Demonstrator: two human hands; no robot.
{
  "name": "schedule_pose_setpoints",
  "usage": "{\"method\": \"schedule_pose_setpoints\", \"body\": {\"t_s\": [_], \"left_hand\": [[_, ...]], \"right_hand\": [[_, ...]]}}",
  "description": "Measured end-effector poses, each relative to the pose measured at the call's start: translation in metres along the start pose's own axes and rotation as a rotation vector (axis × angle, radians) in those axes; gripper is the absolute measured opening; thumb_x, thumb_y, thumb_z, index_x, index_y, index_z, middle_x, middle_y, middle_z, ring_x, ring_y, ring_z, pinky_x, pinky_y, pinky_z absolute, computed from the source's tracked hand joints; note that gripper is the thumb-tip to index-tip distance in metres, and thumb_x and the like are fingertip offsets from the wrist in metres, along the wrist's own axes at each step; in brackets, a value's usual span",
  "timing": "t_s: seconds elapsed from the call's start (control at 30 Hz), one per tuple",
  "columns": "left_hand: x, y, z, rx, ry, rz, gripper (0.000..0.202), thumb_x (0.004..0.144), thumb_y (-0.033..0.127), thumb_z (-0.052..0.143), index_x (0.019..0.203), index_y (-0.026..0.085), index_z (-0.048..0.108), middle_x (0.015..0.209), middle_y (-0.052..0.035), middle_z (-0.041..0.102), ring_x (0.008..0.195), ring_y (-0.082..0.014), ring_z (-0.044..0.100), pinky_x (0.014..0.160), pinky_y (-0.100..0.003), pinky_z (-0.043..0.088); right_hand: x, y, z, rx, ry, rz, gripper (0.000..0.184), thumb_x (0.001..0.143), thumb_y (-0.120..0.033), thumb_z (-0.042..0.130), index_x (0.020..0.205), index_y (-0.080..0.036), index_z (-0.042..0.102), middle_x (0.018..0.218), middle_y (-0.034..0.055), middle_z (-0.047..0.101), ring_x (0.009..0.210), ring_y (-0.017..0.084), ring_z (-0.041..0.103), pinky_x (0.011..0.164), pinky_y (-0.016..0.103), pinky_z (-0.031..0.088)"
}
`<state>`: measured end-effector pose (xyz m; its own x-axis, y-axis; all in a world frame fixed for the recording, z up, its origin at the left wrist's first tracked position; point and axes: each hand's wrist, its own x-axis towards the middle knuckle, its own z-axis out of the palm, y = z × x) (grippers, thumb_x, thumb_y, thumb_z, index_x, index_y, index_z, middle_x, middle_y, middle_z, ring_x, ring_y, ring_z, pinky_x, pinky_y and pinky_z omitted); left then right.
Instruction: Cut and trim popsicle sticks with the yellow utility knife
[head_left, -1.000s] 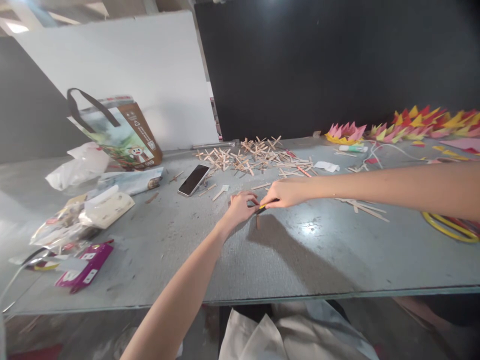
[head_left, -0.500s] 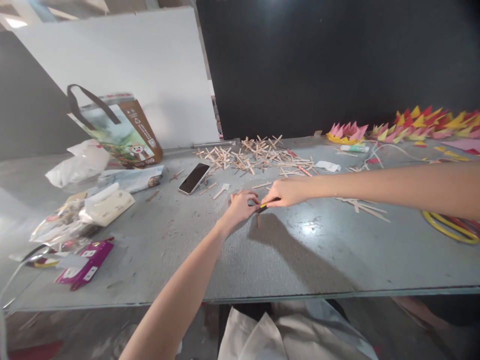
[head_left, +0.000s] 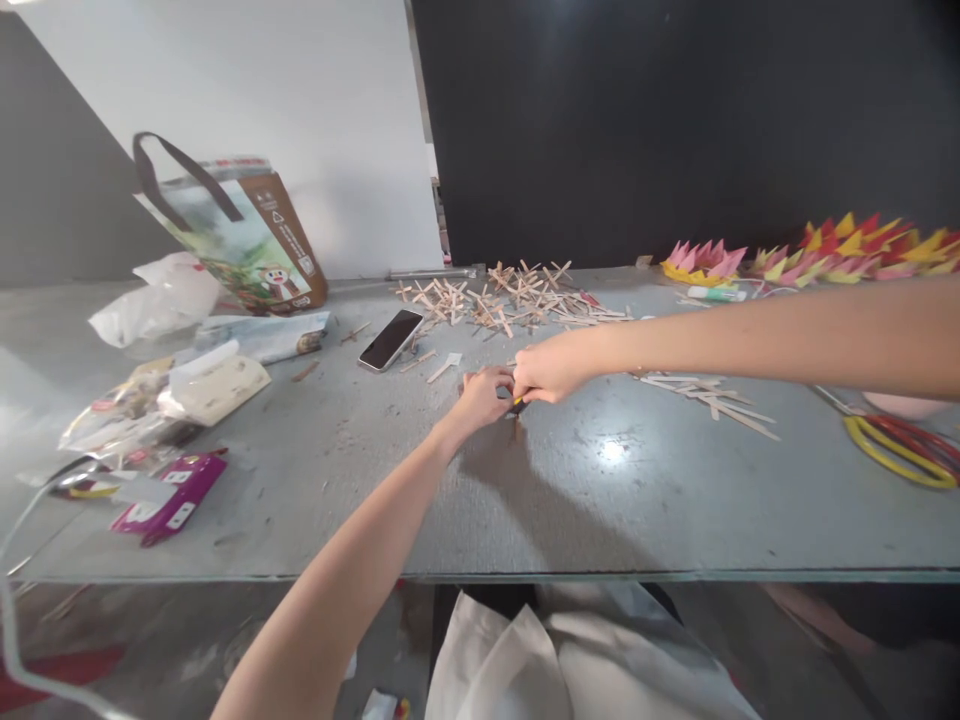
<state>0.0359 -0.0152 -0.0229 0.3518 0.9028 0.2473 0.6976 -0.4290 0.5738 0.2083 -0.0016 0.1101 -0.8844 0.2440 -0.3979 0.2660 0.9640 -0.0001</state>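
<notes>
My right hand (head_left: 559, 366) is closed around a small yellow-and-black utility knife (head_left: 517, 404), most of it hidden by the fingers. Right beside it, my left hand (head_left: 484, 396) presses its fingertips down on a thin wooden stick (head_left: 516, 430) on the table. Only the stick's near end shows below the hands, so the contact between blade and wood is hidden. Behind the hands lies a pile of wooden sticks (head_left: 517, 300), many joined into crosses. A phone (head_left: 391, 340) rests left of that pile.
On the grey table (head_left: 360, 510), a printed bag (head_left: 247, 240) and plastic packets (head_left: 161, 440) stand at left. Loose sticks (head_left: 712, 400) lie right, near yellow-and-red scissor handles (head_left: 904, 455). Folded paper flowers (head_left: 705, 262) and a glue stick (head_left: 716, 294) sit at the back.
My right hand has moved slightly left, close against my left hand, covering more of the knife. The view has tilted slightly down. My left hand stays on the stick.
</notes>
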Motion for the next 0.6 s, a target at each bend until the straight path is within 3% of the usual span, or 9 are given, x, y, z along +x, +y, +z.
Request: {"method": "schedule_pose_setpoints", "body": {"t_s": [0.13,0.23,0.37,0.5,0.6], "left_hand": [[0.001,-0.001,0.001,0.008,-0.002,-0.015,0.010,0.082,0.026,0.072,0.085,0.021,0.080,0.111,-0.0083,0.079,0.114,-0.0295,0.066,0.109,-0.045,0.041],[0.002,0.000,0.000,0.003,-0.009,-0.011,0.010,0.082,0.027,0.072,0.083,0.021,0.080,0.107,-0.0070,0.079,0.113,-0.0287,0.067,0.109,-0.044,0.042],[0.002,-0.001,-0.001,-0.015,-0.013,0.015,0.008,0.080,0.025,0.074,0.083,0.022,0.080,0.118,-0.0053,0.078,0.117,-0.0275,0.066,0.111,-0.042,0.040],[0.002,-0.001,-0.002,-0.022,-0.018,0.012,0.007,0.080,0.024,0.073,0.080,0.022,0.080,0.113,-0.0052,0.079,0.114,-0.0280,0.067,0.111,-0.043,0.040],[0.002,0.001,-0.003,-0.026,-0.022,-0.005,0.009,0.081,0.027,0.073,0.080,0.022,0.080,0.114,-0.0075,0.079,0.116,-0.0302,0.066,0.111,-0.047,0.040]], "right_hand": [[0.006,-0.010,-0.005,0.043,-0.028,0.108,0.024,0.089,-0.014,0.058,0.091,-0.012,0.081,0.070,0.0062,0.068,0.055,0.013,0.044,0.060,0.030,0.030],[0.008,-0.023,-0.009,0.118,-0.040,0.272,0.018,0.084,-0.012,0.060,0.082,-0.009,0.078,0.062,0.0049,0.062,0.052,0.012,0.042,0.057,0.030,0.027],[0.010,-0.039,-0.013,0.160,-0.008,0.486,0.014,0.081,-0.011,0.061,0.075,-0.007,0.074,0.053,0.0027,0.053,0.048,0.012,0.040,0.053,0.031,0.023],[0.009,-0.039,-0.012,0.152,0.004,0.470,0.014,0.082,-0.012,0.064,0.077,-0.007,0.075,0.055,0.0036,0.055,0.049,0.013,0.042,0.055,0.031,0.025],[0.001,-0.028,-0.006,0.055,0.003,0.265,0.019,0.088,-0.014,0.061,0.085,-0.010,0.079,0.063,0.0057,0.063,0.053,0.014,0.045,0.059,0.032,0.028]]}}
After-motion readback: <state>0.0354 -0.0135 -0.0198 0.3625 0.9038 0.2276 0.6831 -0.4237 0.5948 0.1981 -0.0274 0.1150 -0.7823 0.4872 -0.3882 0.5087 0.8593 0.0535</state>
